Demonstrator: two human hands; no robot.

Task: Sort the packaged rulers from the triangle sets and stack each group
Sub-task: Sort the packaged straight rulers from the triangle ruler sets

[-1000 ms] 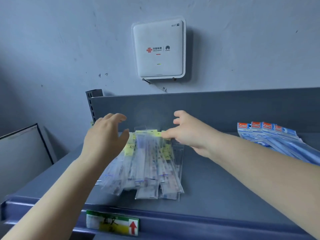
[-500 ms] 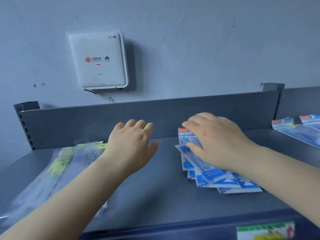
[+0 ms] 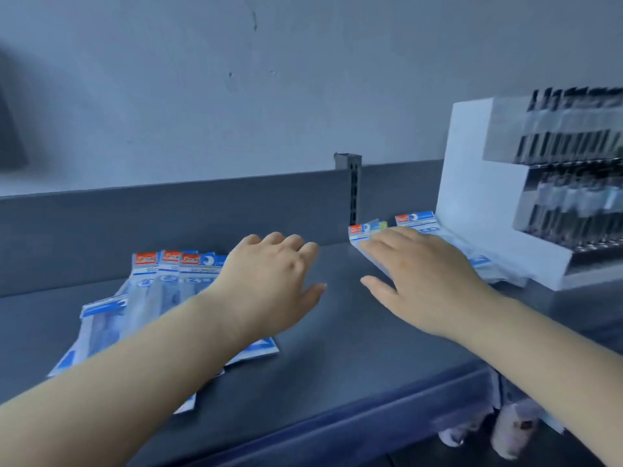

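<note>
Lying fanned on the grey shelf (image 3: 337,335) at about 8 o'clock from the middle of our view, the blue-and-white packets (image 3: 161,284) show 3 red-and-blue header cards side by side along their far edge, with 1 more packet slanting off the near left side. We cannot read the print, so we cannot tell whether these hold rulers or triangle sets. Our left forearm crosses over this group, and the left hand (image 3: 269,284) hangs above its right edge with the fingers loosely bent and the thumb out, gripping nothing.

At about 2 o'clock sits a second group of packets (image 3: 418,224) of the same colours, with 2 header cards visible at the far edge. Our right hand (image 3: 428,281) lies flat on top of it, fingers straight and spread, palm down, pressing rather than grasping. The 2 hands are near each other with bare shelf between them.

Just beside that second group, at 3 o'clock, stands a white stepped display stand (image 3: 478,183) filled with rows of dark pens (image 3: 573,203), blurred. Behind everything runs the shelf's grey back panel (image 3: 168,224), with a slotted upright post (image 3: 352,190) at 12 o'clock, and above it a pale wall (image 3: 269,79). Below the shelf's front lip at 5 o'clock hang pale packaged items (image 3: 505,429), too blurred to name.
</note>
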